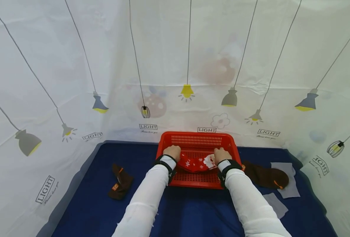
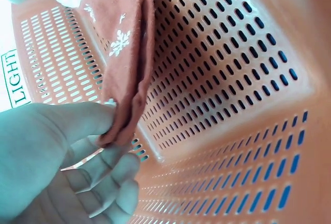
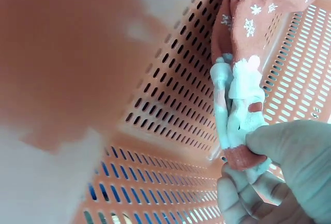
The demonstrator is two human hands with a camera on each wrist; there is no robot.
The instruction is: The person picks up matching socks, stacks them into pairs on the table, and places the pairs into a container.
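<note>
A red sock with white snowflakes and a Santa face is stretched sideways inside a red plastic basket. It shows two layers; whether these are one folded sock or two cannot be told. My left hand pinches its plain end between thumb and fingers, as the left wrist view shows. At the Santa end, my right hand grips the edge with thumb and fingertips. Between the hands the sock hangs slightly slack over the slotted basket floor.
On the dark blue table, a bent brown sock lies left of the basket. Another brown sock lies to the right, partly over a grey cloth piece. A second grey piece is nearer. A white lamp-print curtain stands behind.
</note>
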